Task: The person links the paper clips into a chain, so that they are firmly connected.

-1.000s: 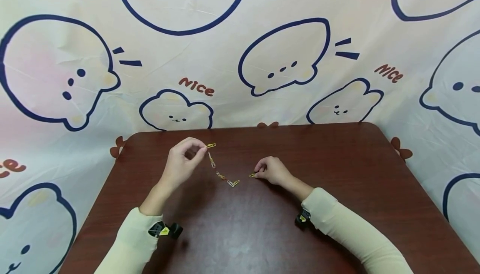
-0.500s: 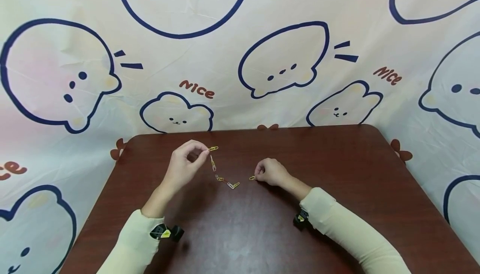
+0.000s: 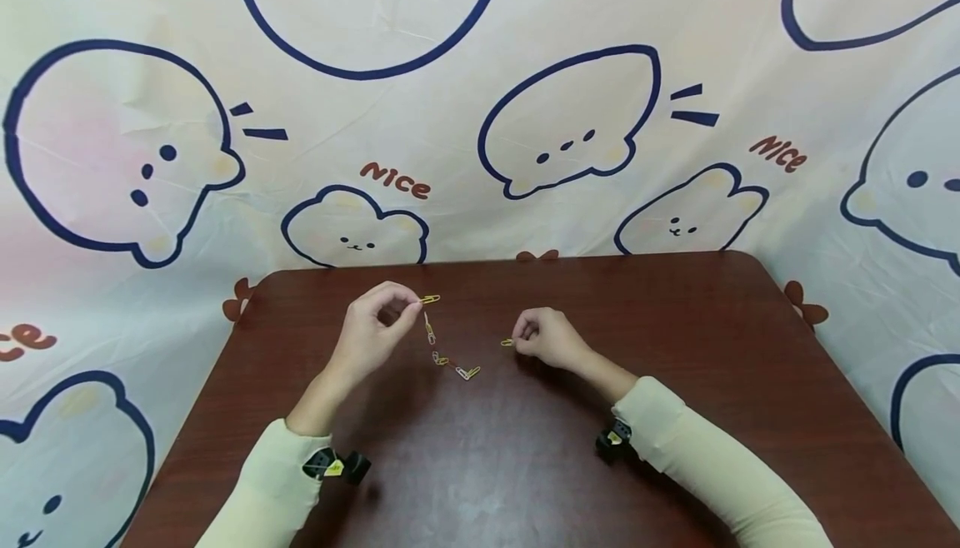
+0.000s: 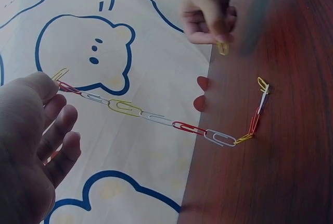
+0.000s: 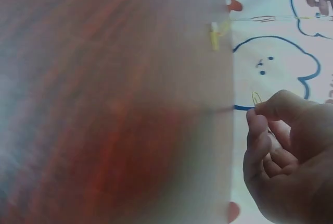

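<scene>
My left hand (image 3: 371,327) pinches one end of a paper clip chain (image 4: 125,107) between thumb and forefinger, with a yellow paper clip (image 3: 431,299) sticking out past the fingertips. Red, white and yellow clips are linked in it. From that raised hand the chain hangs in a curve, and its lower part reaches the table, ending in a yellow paper clip (image 4: 263,84). To the right of that end, my right hand (image 3: 551,338) pinches a separate yellow paper clip (image 5: 255,98) by thumb and forefinger. This clip and the chain are apart.
A dark brown wooden table (image 3: 480,465) lies under both hands. Behind it hangs a pale cloth (image 3: 450,132) with blue-outlined cartoon figures, close to the far edge. Both wrists carry small black cameras, the left wrist camera (image 3: 352,466) just above the table.
My right hand has shifted slightly toward the far edge with its yellow paper clip. My left hand keeps its pinch on the chain and has moved very little.
</scene>
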`<action>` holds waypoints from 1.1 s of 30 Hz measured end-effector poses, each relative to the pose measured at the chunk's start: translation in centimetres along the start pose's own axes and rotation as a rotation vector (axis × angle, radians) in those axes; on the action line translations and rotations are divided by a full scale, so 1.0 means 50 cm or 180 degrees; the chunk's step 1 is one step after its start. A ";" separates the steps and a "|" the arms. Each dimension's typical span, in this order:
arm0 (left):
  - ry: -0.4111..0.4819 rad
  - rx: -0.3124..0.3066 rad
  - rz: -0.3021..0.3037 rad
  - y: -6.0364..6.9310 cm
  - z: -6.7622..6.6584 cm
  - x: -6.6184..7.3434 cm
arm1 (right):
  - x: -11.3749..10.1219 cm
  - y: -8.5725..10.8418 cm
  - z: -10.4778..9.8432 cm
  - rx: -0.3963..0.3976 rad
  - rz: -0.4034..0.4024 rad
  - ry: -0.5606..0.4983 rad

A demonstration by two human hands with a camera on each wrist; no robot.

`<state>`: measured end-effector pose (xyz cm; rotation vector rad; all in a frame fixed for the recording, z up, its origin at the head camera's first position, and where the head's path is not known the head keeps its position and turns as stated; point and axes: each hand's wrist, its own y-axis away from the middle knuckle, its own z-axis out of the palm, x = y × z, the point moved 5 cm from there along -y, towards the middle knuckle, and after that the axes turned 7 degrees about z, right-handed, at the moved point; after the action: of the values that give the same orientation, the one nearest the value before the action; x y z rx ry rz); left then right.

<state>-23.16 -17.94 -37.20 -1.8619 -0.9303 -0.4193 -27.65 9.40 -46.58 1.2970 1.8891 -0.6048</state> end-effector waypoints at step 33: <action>0.0049 -0.0132 0.0142 -0.005 0.020 0.016 | -0.201 0.009 -0.077 0.0088 -0.0420 -0.0632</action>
<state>-22.95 -16.64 -37.00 -1.9107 -0.8741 -0.4282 -26.44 6.66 -36.24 1.0922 1.8164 -0.8001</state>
